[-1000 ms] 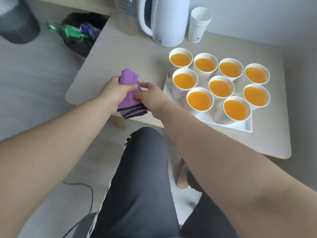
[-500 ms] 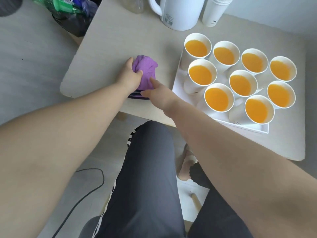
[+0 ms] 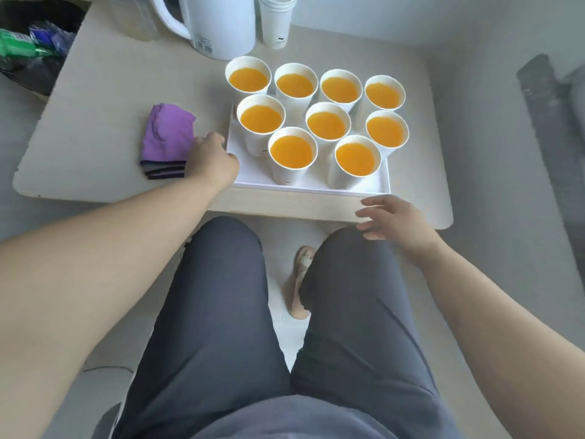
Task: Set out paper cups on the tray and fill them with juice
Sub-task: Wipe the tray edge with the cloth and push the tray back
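the purple cloth [image 3: 166, 137] now lies released on the counter [image 3: 104, 122], left of the tray [image 3: 310, 188], where nine cups [image 3: 327, 125] stand full: filling looks done. left hand [image 3: 215, 160] curls at the tray's left edge, grip unclear; right hand [image 3: 392, 220] hovers open.

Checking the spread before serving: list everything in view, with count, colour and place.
juice cups: nine, white, orange juice inside, on the tray
tray: one, white, table's near right
purple cloth: one, folded, table, left of tray
jug: one, white, table's far edge
empty cup stack: one, white, right of jug
table: one, beige
bin bag: one, dark, floor left of table, green and blue packaging inside
left hand: at tray's left edge, grip hidden
right hand: open, over table's near edge, empty
legs: two, grey trousers
foot: one, beige sandal, between legs
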`<state>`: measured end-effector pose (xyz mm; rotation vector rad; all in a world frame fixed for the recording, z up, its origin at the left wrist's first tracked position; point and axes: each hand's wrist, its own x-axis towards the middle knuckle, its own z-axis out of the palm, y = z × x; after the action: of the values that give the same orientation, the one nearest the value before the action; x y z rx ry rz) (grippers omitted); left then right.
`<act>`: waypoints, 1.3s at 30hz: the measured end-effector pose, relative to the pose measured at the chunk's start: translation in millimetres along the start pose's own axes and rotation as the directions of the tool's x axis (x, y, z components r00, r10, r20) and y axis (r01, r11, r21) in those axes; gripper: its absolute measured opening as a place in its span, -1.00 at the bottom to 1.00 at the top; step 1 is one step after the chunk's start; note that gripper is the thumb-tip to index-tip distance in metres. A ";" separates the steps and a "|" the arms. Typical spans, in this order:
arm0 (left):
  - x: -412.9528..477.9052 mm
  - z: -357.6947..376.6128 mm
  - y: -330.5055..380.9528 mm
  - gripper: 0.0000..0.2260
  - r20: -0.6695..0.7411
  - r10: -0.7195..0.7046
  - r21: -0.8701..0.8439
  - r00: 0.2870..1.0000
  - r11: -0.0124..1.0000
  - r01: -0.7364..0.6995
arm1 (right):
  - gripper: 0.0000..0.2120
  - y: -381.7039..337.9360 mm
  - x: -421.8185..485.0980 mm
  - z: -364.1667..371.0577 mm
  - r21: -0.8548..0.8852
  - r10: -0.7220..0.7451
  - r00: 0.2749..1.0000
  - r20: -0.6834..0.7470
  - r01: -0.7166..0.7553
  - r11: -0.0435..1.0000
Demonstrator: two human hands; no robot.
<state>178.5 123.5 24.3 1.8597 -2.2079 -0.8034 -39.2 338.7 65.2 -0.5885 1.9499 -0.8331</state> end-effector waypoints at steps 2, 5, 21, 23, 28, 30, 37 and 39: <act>5.2 4.0 4.3 -0.65 0.008 -0.042 0.061 0.999 0.997 0.041 | -0.84 12.3 20.5 -19.7 0.012 0.031 0.981 -0.193 -0.029 1.000; 13.2 8.8 9.4 -0.67 0.039 -0.109 0.151 0.993 0.983 0.102 | -0.71 21.2 54.5 -36.0 -0.047 0.083 0.925 -0.372 -0.108 0.993; 53.0 34.4 -4.7 -0.71 0.004 -0.009 0.341 1.000 0.940 0.007 | -0.70 10.7 139.7 -25.7 -0.540 -0.128 0.911 -0.391 -0.115 0.834; 54.1 35.9 -2.8 -0.72 0.002 -0.008 0.351 1.000 0.936 0.007 | -0.71 8.7 142.7 -22.9 -0.570 -0.134 0.904 -0.405 -0.136 0.810; 54.6 36.1 1.4 -0.74 0.002 -0.035 0.365 0.999 0.931 0.032 | -0.76 2.8 143.8 -19.5 -0.623 -0.132 0.900 -0.416 -0.177 0.762; 55.9 36.1 1.4 -0.76 0.003 -0.036 0.364 0.999 0.931 0.033 | -0.76 2.1 143.6 -19.4 -0.643 -0.141 0.899 -0.416 -0.181 0.744; 56.9 34.0 1.9 -0.79 0.013 -0.032 0.360 0.999 0.933 0.025 | -0.79 0.1 142.8 -20.0 -0.664 -0.152 0.905 -0.397 -0.169 0.728; 57.6 33.3 2.2 -0.79 0.013 -0.038 0.352 0.999 0.936 0.031 | -0.81 0.3 143.7 -19.0 -0.650 -0.147 0.905 -0.399 -0.167 0.741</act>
<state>149.1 79.2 -15.8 2.0531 -2.4708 -0.4524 -124.2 246.8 -8.0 -0.8637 2.6867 -0.2045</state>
